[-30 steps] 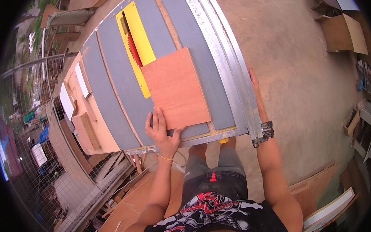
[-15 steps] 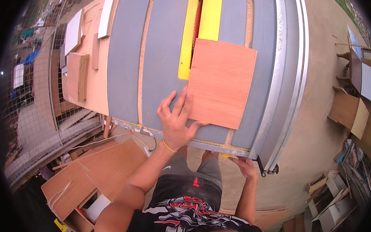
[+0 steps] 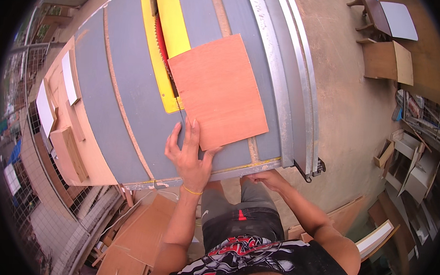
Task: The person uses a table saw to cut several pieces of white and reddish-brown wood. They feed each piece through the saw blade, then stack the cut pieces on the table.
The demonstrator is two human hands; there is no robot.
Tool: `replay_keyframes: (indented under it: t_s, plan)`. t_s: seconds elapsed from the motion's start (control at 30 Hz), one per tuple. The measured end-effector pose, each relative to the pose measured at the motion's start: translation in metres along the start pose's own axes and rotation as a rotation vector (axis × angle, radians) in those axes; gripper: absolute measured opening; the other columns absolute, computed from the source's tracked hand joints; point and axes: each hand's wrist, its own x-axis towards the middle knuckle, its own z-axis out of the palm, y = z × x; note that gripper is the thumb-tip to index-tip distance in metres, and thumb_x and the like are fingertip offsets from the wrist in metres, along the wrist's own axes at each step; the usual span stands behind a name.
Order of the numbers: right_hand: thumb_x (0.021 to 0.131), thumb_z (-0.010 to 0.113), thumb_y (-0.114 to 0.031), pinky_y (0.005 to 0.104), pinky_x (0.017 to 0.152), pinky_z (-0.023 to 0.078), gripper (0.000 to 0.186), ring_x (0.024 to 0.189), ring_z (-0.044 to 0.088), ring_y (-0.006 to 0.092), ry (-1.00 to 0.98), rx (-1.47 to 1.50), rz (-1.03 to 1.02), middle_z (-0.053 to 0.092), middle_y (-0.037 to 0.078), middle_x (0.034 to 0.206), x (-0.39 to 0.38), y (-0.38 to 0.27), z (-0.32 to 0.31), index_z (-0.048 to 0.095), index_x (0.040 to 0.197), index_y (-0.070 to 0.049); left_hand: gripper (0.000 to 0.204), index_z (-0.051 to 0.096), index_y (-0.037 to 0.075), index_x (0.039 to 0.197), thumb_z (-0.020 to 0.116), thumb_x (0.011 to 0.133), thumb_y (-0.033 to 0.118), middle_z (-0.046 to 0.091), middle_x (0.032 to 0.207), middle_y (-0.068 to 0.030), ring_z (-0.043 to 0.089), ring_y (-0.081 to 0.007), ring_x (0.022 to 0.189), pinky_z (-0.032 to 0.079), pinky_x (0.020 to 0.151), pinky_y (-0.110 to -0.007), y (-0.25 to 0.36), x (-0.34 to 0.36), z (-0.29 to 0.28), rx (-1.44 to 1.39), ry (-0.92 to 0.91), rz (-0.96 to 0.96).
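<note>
A square reddish-brown plywood panel [image 3: 221, 93] lies flat on the grey table saw top [image 3: 133, 78]. Its far left corner overlaps the yellow insert [image 3: 176, 28], beside the toothed saw blade [image 3: 161, 46] in the slot. My left hand [image 3: 189, 158] rests at the panel's near left corner, fingers stretched out and apart. Its fingertips touch the left edge and the thumb lies along the near edge. Under the table's front rail, my right hand [image 3: 265, 178] reaches in from the right; its fingertips are partly hidden, and whatever they touch does not show.
A metal fence rail [image 3: 278, 66] borders the saw's right side. Wood blocks [image 3: 69, 152] and white-faced offcuts [image 3: 70, 77] sit on the left extension board [image 3: 87, 160]. Brown boards [image 3: 135, 242] lie below at the left, and wooden furniture pieces [image 3: 388, 59] stand at the far right.
My view has turned, so the table appears tilted and shifted left. My right hand has moved left along the underside of the front rail. My left hand stays at the panel's corner.
</note>
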Motion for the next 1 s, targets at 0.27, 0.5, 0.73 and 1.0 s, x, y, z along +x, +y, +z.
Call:
replay_keyframes:
  t_s: [0.27,0.5,0.73,1.0]
  plan:
    - [0.082,0.086,-0.015,0.0315,0.075,0.056,0.045,0.091,0.07,0.0202,0.228,-0.18,-0.161,0.072,0.011,0.108,-0.004,-0.009,0.028,0.07,0.121,0.001,0.086,0.052,0.004,0.156,0.087,0.081,0.029,0.057,0.155,-0.0136,0.045,-0.0354,0.144,0.03,0.118,-0.046,0.0,0.008,-0.004,-0.072,-0.112,0.064]
    - [0.081,0.087,-0.013,0.028,0.066,0.054,0.035,0.075,0.067,0.0168,-0.297,0.139,-0.044,0.07,0.007,0.089,0.012,-0.023,-0.015,0.07,0.109,-0.001,0.1,0.049,0.001,0.157,0.093,0.074,0.035,0.055,0.155,-0.0165,0.046,-0.0368,0.137,0.037,0.114,-0.045,0.004,0.023,-0.009,-0.204,-0.134,0.096]
    - [0.082,0.082,-0.007,0.0268,0.058,0.046,0.022,0.064,0.058,0.0128,-0.321,0.164,-0.037,0.065,0.003,0.077,0.015,-0.002,-0.009,0.069,0.099,-0.003,0.106,0.044,-0.001,0.159,0.095,0.072,0.034,0.06,0.151,-0.0186,0.046,-0.0371,0.133,0.038,0.113,-0.045,0.002,0.02,-0.001,-0.128,-0.136,0.082]
    - [0.087,0.071,-0.006,0.0281,0.062,0.041,0.011,0.071,0.054,0.0108,-0.025,-0.062,0.005,0.061,0.002,0.082,-0.002,-0.008,0.006,0.064,0.096,-0.003,0.105,0.048,0.001,0.157,0.094,0.071,0.039,0.058,0.152,-0.0211,0.048,-0.0363,0.131,0.038,0.111,-0.046,0.0,0.023,-0.005,-0.102,-0.114,0.097]
